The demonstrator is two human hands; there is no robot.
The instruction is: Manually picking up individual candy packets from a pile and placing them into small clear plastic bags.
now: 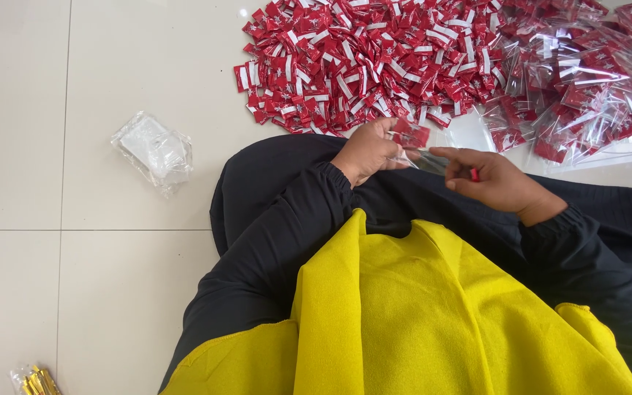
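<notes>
1. A red sachet (410,133) is pinched by the closed fingers of the left hand (366,151).
2. A clear bag (427,157) is gripped between both hands; the right hand (493,181) is curled shut.
3. A heap of red sachets (374,62) lies just beyond.

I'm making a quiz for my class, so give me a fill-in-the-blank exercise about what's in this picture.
1. The left hand pinches a small ____ sachet.
2. The right hand holds a clear ____ bag.
3. The heap of sachets lies on the white tiled ____.
4. The cloth over the lap is ____.

Missing words: red; plastic; floor; yellow
</notes>
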